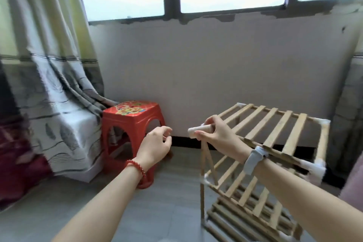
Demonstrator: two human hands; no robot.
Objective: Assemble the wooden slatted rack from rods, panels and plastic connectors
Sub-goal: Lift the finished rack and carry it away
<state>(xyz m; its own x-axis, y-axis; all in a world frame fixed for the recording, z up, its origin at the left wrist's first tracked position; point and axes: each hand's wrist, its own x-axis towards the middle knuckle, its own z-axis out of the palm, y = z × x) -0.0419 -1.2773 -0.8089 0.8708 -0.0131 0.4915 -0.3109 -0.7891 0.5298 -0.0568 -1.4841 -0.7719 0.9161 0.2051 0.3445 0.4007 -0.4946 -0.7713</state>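
The wooden slatted rack (275, 127) stands on the floor at the right, with three slatted shelves joined by thin rods and white plastic connectors (325, 122). My right hand (214, 133) grips the rack's near left top corner, fingers curled round a short wooden rod end (193, 131) that sticks out to the left. A thin upright rod (202, 163) runs down from under that hand to the middle shelf. My left hand (155, 144) hovers in the air left of the rack, fingers loosely curled, holding nothing.
A red plastic stool (125, 124) stands on the grey floor left of the rack, close to the white wall. A grey and green patterned curtain (49, 84) hangs at the left over a bed edge. Another curtain (351, 104) hangs at the far right.
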